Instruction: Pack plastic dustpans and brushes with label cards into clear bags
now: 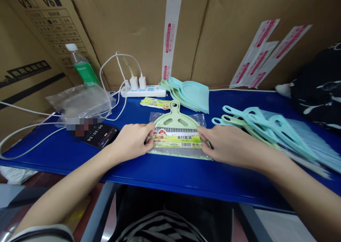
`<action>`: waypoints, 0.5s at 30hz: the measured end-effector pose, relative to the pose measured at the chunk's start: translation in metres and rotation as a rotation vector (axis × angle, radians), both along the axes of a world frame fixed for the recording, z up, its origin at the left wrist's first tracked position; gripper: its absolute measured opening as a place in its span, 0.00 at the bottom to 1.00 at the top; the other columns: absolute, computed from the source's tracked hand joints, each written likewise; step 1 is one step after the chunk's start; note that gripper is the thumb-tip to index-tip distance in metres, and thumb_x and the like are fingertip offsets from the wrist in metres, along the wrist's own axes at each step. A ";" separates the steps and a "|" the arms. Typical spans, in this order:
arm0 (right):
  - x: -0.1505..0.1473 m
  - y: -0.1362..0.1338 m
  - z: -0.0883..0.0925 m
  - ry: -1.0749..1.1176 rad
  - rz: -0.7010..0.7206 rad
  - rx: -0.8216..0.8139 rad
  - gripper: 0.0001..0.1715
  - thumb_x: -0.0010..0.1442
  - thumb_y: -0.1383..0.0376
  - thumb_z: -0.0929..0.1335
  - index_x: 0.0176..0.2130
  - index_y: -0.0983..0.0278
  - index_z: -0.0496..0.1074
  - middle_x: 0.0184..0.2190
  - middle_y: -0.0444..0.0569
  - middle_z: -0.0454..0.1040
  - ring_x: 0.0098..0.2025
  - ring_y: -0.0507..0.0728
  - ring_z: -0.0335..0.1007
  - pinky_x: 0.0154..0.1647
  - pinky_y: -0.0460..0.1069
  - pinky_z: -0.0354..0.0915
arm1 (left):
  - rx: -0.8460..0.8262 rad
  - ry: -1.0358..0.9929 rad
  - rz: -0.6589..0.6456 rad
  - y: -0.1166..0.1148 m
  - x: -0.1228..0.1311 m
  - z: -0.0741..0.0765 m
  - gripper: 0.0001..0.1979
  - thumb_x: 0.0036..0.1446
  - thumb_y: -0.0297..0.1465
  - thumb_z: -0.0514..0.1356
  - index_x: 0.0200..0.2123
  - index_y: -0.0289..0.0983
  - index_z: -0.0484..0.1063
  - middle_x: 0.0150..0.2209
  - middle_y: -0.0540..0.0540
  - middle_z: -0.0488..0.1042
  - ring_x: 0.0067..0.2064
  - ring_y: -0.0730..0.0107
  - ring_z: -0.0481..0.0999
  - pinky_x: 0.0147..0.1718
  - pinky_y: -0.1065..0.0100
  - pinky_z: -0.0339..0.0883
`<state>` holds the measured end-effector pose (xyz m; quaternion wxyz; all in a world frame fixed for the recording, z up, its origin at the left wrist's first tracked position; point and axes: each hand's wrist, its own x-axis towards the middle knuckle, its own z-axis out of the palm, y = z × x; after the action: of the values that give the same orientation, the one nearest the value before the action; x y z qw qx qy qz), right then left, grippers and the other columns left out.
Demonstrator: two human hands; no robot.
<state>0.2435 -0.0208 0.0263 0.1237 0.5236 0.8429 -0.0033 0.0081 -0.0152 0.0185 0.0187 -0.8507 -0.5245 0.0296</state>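
Note:
In front of me on the blue table lies a pale green brush and dustpan set (pixel 174 122) inside a clear plastic bag (pixel 170 151). A printed label (pixel 183 138) with mushrooms and a yellow-green band crosses its bristles. My left hand (pixel 135 139) pinches the left edge of the bag, fingers closed. At the right edge, my right hand (pixel 223 142) grips the bag the same way. The set's looped handle points away from me, past the bag's top edge.
Behind are stacked dustpans (pixel 193 92) and loose labels (pixel 154 102). Several brushes (pixel 266 124) lie to the right. Leftward are a phone (pixel 99 135), plastic bags (pixel 82 101), a bottle (pixel 85 69) and white cables. A power strip (pixel 151 91) stands before the cardboard wall (pixel 133 25).

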 end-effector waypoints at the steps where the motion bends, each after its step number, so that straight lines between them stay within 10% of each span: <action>1: 0.000 0.000 0.000 -0.004 -0.010 0.006 0.06 0.56 0.68 0.59 0.32 0.63 0.64 0.20 0.46 0.66 0.22 0.54 0.59 0.22 0.49 0.44 | -0.009 0.027 0.017 0.000 0.001 0.000 0.03 0.54 0.30 0.55 0.34 0.38 0.66 0.25 0.51 0.73 0.27 0.66 0.74 0.25 0.69 0.58; 15: -0.001 0.003 -0.002 0.058 -0.071 -0.010 0.09 0.52 0.72 0.61 0.37 0.64 0.62 0.19 0.41 0.60 0.21 0.52 0.55 0.22 0.47 0.47 | -0.046 0.039 0.020 0.001 0.001 -0.001 0.04 0.55 0.29 0.53 0.35 0.39 0.64 0.23 0.53 0.70 0.27 0.66 0.73 0.25 0.69 0.56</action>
<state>0.2422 -0.0176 0.0243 0.1016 0.5524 0.8269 -0.0269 0.0094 -0.0142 0.0170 0.0091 -0.8450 -0.5315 0.0583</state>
